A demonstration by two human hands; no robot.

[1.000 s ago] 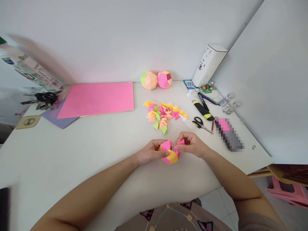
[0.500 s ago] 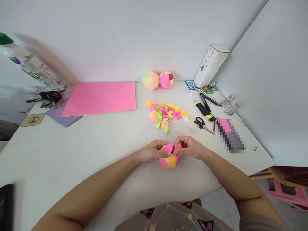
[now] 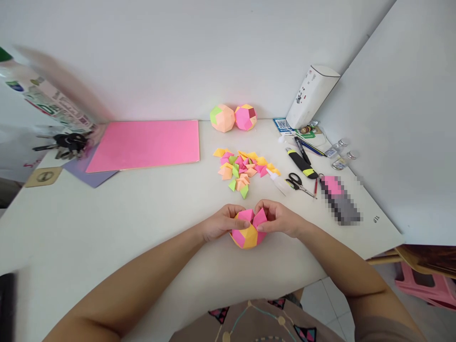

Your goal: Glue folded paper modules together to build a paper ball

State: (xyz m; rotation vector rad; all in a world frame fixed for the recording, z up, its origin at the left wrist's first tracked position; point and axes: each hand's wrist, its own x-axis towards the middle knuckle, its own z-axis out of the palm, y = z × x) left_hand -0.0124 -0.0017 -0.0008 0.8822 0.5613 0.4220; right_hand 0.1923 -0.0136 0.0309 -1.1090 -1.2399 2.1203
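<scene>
A partly open paper ball (image 3: 248, 236) of pink and yellow folded pieces is between my hands, low over the front of the white table. My left hand (image 3: 225, 223) is closed on its left side, thumb lying across the top edge. With thumb and fingers, my right hand (image 3: 280, 219) pinches a pink paper flap (image 3: 261, 218) at the ball's upper right, beside a dark gap. Beyond the hands lies a loose pile of small folded paper pieces (image 3: 242, 166) in pink, yellow, green and peach. A white glue bottle (image 3: 276, 179) rests at the pile's right.
Two finished paper balls, one peach-green (image 3: 223, 118) and one pink (image 3: 245, 117), stand against the wall. Scissors (image 3: 299, 184), a utility knife (image 3: 302, 164) and small glass bottles (image 3: 344, 160) lie right. Pink paper sheets (image 3: 146, 146) and keys (image 3: 71, 142) lie left.
The pink flap at the ball's upper right now stands more upright and apart, with a wider gap beside it. The view has shifted slightly. Both hands keep their hold.
</scene>
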